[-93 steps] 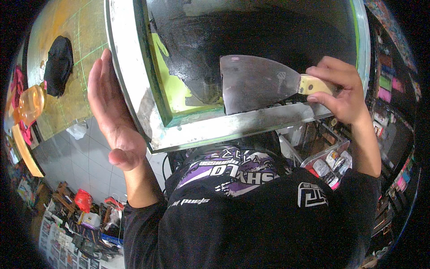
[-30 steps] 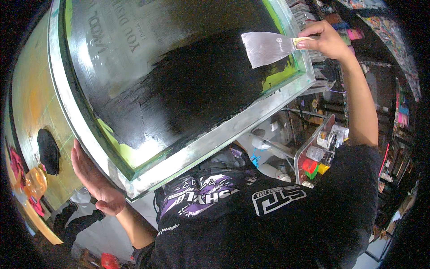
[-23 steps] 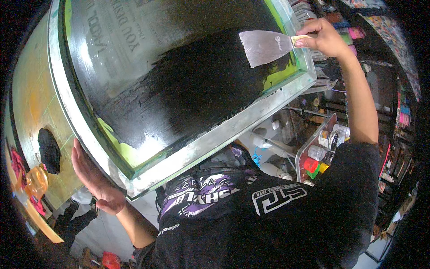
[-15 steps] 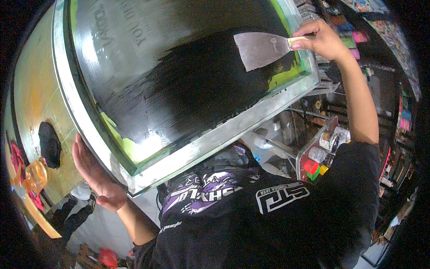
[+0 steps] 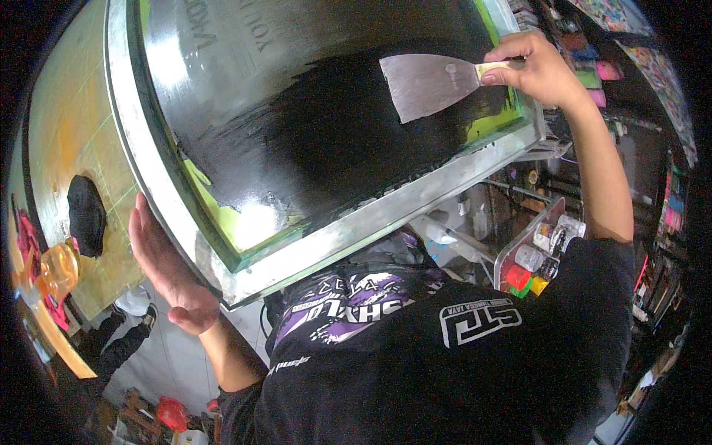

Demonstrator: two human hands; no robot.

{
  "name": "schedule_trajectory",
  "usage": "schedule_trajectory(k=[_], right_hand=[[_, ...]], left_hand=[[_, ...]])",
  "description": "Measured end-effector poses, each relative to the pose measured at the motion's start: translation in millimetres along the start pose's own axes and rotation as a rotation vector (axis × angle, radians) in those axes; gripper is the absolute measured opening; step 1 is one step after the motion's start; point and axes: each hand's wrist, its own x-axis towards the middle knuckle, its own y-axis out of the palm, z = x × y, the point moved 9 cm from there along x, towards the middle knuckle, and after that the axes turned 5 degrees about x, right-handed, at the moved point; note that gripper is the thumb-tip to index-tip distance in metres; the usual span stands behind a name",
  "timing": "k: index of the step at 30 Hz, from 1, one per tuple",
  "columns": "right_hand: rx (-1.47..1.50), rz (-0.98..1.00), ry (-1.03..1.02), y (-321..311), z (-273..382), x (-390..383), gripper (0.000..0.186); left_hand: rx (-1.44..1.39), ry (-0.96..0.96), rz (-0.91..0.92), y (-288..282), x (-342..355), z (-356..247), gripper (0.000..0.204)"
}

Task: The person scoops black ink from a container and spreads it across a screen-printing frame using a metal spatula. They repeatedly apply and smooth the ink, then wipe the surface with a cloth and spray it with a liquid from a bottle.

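From here, my right hand [image 5: 535, 68] is clamped on the scraper [image 5: 432, 86], likely for control; my left hand [image 5: 175, 279], unclenched, probably steadies the adjacent frame [image 5: 363, 219].

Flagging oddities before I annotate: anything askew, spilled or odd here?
Yes, the black coating inside the pale frame looks uneven: its ragged edge leaves green patches showing at both near corners. Whether that's intended, I can't tell.
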Motion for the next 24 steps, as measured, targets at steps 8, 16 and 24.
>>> schedule_trajectory(k=[8, 16, 24], right_hand=[[-0.04, -0.043, 0.017, 8.8, 17.0, 2.4, 0.027], [-0.091, -0.041, 0.035, 19.3, 41.9, 9.2, 0.029], [-0.113, -0.022, 0.16, 27.4, 62.2, 14.2, 0.031]], left_hand=[[-0.036, -0.024, -0.035, 0.4, -2.7, 3.2, 0.103], [0.013, -0.033, -0.035, -1.0, -0.2, 1.1, 0.106], [-0.042, -0.031, -0.022, 5.2, -1.8, 1.2, 0.107]])
